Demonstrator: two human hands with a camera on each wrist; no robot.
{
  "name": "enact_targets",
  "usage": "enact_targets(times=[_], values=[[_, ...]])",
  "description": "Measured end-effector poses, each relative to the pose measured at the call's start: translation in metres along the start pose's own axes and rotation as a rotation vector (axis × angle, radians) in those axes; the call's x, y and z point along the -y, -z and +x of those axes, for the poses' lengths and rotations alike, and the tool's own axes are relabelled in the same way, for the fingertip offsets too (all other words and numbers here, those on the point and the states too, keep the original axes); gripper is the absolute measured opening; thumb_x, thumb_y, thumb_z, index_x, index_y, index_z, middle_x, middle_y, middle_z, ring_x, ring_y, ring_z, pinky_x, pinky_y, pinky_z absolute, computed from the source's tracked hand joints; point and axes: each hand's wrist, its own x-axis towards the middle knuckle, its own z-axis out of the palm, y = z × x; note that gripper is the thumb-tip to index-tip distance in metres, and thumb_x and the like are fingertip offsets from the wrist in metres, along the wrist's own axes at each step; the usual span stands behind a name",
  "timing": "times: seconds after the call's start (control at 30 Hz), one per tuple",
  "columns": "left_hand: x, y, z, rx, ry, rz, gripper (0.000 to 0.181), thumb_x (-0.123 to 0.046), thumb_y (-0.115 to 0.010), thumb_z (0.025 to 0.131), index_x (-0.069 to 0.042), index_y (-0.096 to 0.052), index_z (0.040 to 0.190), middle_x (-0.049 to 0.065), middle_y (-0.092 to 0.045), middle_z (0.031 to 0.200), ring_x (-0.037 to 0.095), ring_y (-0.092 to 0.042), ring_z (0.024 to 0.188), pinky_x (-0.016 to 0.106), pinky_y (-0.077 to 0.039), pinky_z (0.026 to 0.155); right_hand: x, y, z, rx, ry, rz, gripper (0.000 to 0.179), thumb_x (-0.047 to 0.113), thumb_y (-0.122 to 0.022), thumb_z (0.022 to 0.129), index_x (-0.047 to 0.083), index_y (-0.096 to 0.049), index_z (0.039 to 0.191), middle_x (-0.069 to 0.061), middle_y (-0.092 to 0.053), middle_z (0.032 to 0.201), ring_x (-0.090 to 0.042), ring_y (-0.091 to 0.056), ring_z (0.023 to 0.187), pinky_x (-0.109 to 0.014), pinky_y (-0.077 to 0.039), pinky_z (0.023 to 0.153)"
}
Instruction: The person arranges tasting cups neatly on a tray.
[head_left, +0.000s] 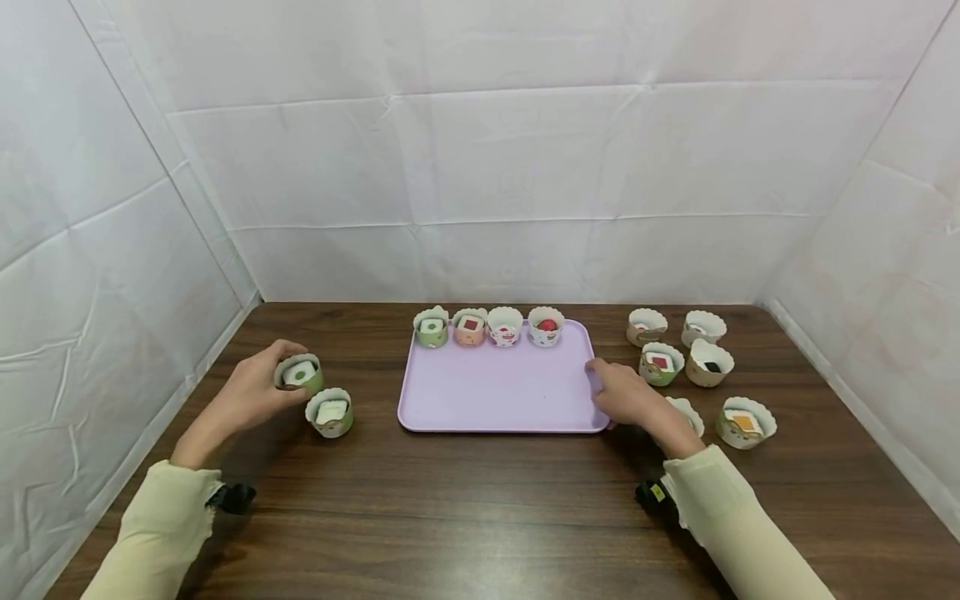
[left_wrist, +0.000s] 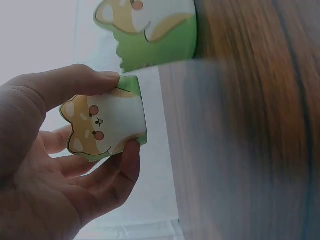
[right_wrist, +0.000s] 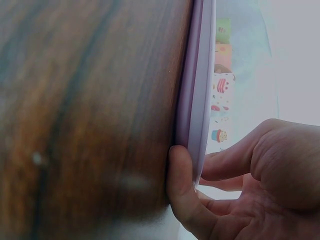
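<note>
My left hand (head_left: 262,385) grips a green paper baking cup (left_wrist: 107,117), thumb on one side and fingers on the other. The cup carries a printed puppy face, and a white block with a green mark (head_left: 300,372) sits inside it. Close by on the table stands a second green cup (head_left: 330,421) holding a pale block. My right hand (head_left: 626,393) holds the lilac tray (head_left: 502,392) at its right edge near the front corner. In the right wrist view one fingertip (right_wrist: 181,162) lies low against the tray's outer side, while other fingers reach behind the rim.
Along the tray's back edge stand several cups, green (head_left: 432,335), orange (head_left: 470,335) and white ones (head_left: 505,333). Right of the tray, several more cups stand on the wooden table (head_left: 465,508), including a green one (head_left: 660,373) and one with an orange-marked block (head_left: 741,433). White sheeting (head_left: 510,167) encloses the table.
</note>
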Motion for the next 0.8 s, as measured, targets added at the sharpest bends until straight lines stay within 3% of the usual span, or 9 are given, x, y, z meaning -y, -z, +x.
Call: enact_targets(times=[0.2, 0.5, 0.8], values=[[-0.009, -0.002, 0.002, -0.016, -0.014, -0.013, 0.056, -0.014, -0.076, 0.091, 0.003, -0.053, 0.140, 0.029, -0.061, 0.133, 0.044, -0.062, 0.113, 0.058, -0.054, 0.087, -0.001, 0.000, 0.000, -0.014, 0.023, -0.003, 0.054, -0.001, -0.051, 0.095, -0.011, -0.041, 0.147, -0.038, -0.054, 0.132, -0.017, -0.065, 0.061, -0.027, -0.059, 0.051], [-0.017, -0.004, 0.007, -0.042, 0.000, -0.034, 0.058, -0.014, -0.077, 0.090, 0.000, -0.052, 0.141, 0.027, -0.060, 0.137, 0.042, -0.061, 0.115, 0.058, -0.053, 0.088, 0.001, 0.001, -0.002, -0.007, 0.019, -0.003, 0.054, -0.001, -0.049, 0.095, -0.011, -0.040, 0.147, -0.039, -0.053, 0.133, -0.018, -0.065, 0.063, -0.027, -0.059, 0.052], [-0.028, -0.012, 0.019, -0.049, -0.042, -0.060, 0.057, -0.014, -0.078, 0.090, 0.001, -0.053, 0.140, 0.026, -0.061, 0.135, 0.041, -0.062, 0.113, 0.057, -0.054, 0.089, 0.002, 0.001, -0.003, -0.007, 0.019, 0.003, 0.054, -0.001, -0.050, 0.095, -0.011, -0.040, 0.148, -0.039, -0.053, 0.132, -0.018, -0.065, 0.063, -0.027, -0.059, 0.051]])
